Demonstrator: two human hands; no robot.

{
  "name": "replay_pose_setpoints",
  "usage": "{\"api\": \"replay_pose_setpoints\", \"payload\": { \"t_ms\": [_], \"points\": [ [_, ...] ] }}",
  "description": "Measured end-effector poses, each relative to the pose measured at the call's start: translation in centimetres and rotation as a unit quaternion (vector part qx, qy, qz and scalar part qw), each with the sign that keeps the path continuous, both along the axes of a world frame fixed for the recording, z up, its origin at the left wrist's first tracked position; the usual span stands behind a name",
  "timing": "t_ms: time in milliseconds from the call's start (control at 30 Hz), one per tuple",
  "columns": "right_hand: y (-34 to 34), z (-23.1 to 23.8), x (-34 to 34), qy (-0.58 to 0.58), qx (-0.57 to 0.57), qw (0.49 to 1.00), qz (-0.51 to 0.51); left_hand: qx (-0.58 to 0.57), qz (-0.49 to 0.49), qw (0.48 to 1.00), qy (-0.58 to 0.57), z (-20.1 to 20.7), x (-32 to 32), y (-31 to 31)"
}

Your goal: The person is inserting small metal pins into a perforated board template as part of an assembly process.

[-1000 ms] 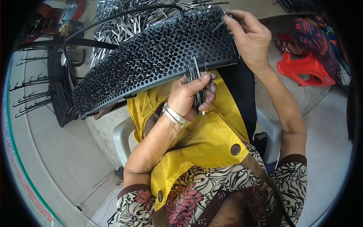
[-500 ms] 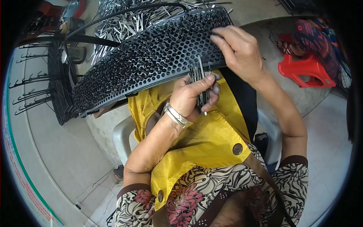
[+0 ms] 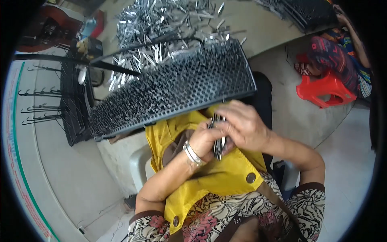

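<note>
My left hand [image 3: 204, 141], with silver bangles at the wrist, is closed around a bundle of thin metal strips [image 3: 219, 148] above my yellow apron. My right hand [image 3: 244, 126] has its fingers curled over the upper end of that bundle and touches it. Slight blur hides exactly which strips its fingertips grip. Just beyond both hands, a long black perforated panel [image 3: 229, 78] slopes up from my lap to the table. Dark pieces stand densely in its holes on the left and middle, while the right end shows more bare holes.
Loose metal strips [image 3: 141, 24] lie heaped on the table [image 3: 258, 24] behind the panel. A black bar [image 3: 100, 66] crosses at the left, near hooked black racks [image 3: 74, 113]. Another dark panel [image 3: 310, 14] lies far right, by a seated person and a red stool [image 3: 326, 90].
My right hand has come down from the panel's right end to the strip bundle in my left hand. The view has shifted, so the panel sits lower in the picture.
</note>
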State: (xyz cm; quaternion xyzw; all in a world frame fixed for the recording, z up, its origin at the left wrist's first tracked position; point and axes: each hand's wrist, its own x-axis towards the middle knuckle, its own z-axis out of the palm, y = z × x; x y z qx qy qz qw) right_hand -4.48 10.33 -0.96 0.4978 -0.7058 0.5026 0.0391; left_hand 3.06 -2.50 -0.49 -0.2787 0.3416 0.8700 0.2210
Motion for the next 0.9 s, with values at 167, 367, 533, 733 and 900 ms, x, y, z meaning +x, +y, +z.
{"api": "replay_pose_setpoints", "payload": {
  "t_ms": [167, 367, 533, 733, 900],
  "points": [
    [0.8, -0.8, 1.9, 0.022, 0.041, 0.999, -0.004, -0.024, -0.046, 0.999, 0.002, -1.7, 1.1, 0.1],
    [1.0, -2.0, 4.3, 0.012, 0.034, 0.999, -0.038, 0.034, -0.07, 0.996, -0.045, -1.3, 2.1, 0.3],
    [0.5, -1.1, 5.3, 0.02, -0.002, 0.996, -0.089, 0.052, -0.022, 0.998, 0.004, -2.1, 2.0, -0.7],
    [-0.1, -0.3, 7.9, 0.16, -0.048, 0.981, -0.101, -0.09, -0.011, 0.994, 0.06, -1.9, 1.9, -0.8],
    [-0.2, 0.7, 8.8, 0.218, -0.076, 0.968, -0.099, 0.497, 0.292, 0.809, -0.119, 4.5, 2.6, 2.1]
  ]
}}
